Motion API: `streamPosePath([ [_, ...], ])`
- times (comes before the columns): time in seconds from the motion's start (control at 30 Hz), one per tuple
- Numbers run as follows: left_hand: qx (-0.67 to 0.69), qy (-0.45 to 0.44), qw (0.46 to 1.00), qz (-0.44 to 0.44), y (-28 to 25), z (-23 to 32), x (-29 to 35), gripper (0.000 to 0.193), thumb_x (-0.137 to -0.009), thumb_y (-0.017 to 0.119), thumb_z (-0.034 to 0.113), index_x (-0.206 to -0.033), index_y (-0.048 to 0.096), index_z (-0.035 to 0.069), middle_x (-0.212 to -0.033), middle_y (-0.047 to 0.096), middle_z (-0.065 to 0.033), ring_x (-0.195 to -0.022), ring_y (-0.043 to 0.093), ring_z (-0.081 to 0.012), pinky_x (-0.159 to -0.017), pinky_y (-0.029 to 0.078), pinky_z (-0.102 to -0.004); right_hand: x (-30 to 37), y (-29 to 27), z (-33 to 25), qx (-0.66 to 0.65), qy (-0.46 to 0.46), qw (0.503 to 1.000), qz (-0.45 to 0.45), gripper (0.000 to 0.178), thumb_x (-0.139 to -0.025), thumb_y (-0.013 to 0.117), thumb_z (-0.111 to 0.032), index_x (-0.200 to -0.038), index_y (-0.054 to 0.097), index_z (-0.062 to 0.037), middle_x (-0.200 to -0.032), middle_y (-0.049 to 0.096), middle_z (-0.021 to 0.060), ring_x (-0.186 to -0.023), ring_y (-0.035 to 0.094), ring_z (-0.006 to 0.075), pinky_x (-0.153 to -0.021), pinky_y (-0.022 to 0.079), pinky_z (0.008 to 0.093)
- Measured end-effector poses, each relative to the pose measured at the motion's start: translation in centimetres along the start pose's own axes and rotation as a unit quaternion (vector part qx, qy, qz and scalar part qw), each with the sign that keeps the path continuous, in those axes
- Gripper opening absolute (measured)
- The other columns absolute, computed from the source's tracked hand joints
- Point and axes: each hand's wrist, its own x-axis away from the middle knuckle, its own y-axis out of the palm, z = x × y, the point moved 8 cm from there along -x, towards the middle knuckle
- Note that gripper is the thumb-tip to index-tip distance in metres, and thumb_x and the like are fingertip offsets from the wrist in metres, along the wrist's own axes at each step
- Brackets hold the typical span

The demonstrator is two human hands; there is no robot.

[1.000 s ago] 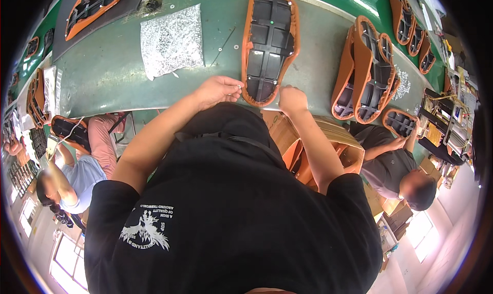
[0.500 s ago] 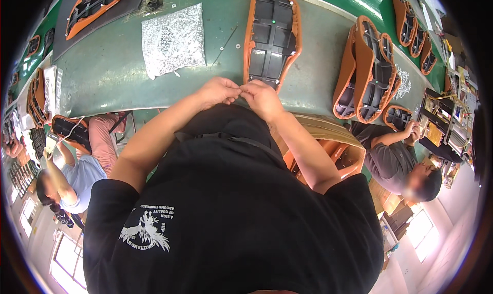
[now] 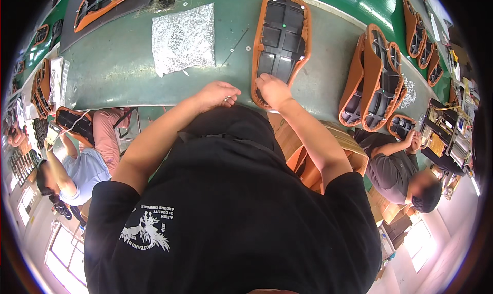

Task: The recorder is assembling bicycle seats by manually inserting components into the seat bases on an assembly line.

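Note:
Just beyond my body, an orange-brown upholstered pad [image 3: 283, 37] lies on the green bench with its ribbed black plastic underside up. My right hand [image 3: 275, 92] is over the pad's near end, fingers bent down and pressed together at its inner edge; whatever is between the fingertips is hidden. To the left, my left hand [image 3: 220, 95] hovers by the bench's near edge, apart from the pad. Its thumb and fingers are pinched together around something too small to name. A clear bag [image 3: 183, 40] full of small whitish pieces lies beyond my left hand.
Small washers [image 3: 248, 48] and a thin dark rod [image 3: 236, 46] lie between bag and pad. More orange-brown pads [image 3: 374, 78] are stacked at right. A cardboard box [image 3: 354, 147] with similar parts stands below the bench edge. Co-workers sit left and right.
My hands were together at the bench edge and have parted. The right one has moved right onto the pad's near end. The whole view has shifted slightly.

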Motion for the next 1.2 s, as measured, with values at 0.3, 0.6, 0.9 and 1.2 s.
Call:
streamPosePath([
  [0.3, -0.014, -0.003, 1.000, 0.006, 0.1, 0.2, -0.6, 0.023, -0.098, 0.064, 0.020, -0.112, 0.070, 0.003, -0.089, 0.064, -0.0025, -0.078, 0.063, -0.0135, -0.071, 0.054, -0.0278, -1.2, 0.7, -0.6, 0.109, -0.050, 0.989, -0.082, 0.015, -0.086, 0.059, -0.011, -0.095, 0.066, -0.0007, -0.099, 0.066, 0.0140, -0.098, 0.069, 0.0295, -0.086, 0.057, 0.0390],
  [0.6, -0.016, -0.002, 1.000, 0.007, 0.3, 0.4, -0.7, 0.022, -0.098, 0.065, 0.020, -0.111, 0.071, 0.004, -0.090, 0.064, -0.0026, -0.079, 0.062, -0.0135, -0.071, 0.054, -0.0280, -2.6, 1.7, -0.9, 0.203, -0.012, 0.973, -0.112, 0.019, -0.088, 0.061, -0.012, -0.101, 0.067, -0.0007, -0.100, 0.069, 0.0155, -0.092, 0.072, 0.0294, -0.075, 0.058, 0.0387],
  [0.9, -0.007, 0.003, 1.000, 0.012, 0.2, 0.7, -0.7, 0.021, -0.098, 0.065, 0.019, -0.110, 0.071, 0.003, -0.089, 0.065, -0.0021, -0.080, 0.063, -0.0132, -0.072, 0.054, -0.0279, -2.9, 2.0, 0.3, 0.164, 0.047, 0.970, -0.172, 0.020, -0.090, 0.060, -0.014, -0.099, 0.074, -0.0034, -0.100, 0.073, 0.0154, -0.091, 0.074, 0.0305, -0.077, 0.059, 0.0403],
  [1.2, 0.007, 0.001, 1.000, 0.024, -0.2, 0.0, -0.4, 0.022, -0.097, 0.066, 0.021, -0.109, 0.072, 0.004, -0.089, 0.065, -0.0030, -0.078, 0.063, -0.0136, -0.070, 0.054, -0.0276, -1.5, -0.9, -0.5, 0.124, 0.122, 0.981, -0.087, 0.032, -0.102, 0.051, -0.031, -0.105, 0.069, -0.0052, -0.097, 0.072, 0.0150, -0.089, 0.073, 0.0299, -0.077, 0.058, 0.0423],
])
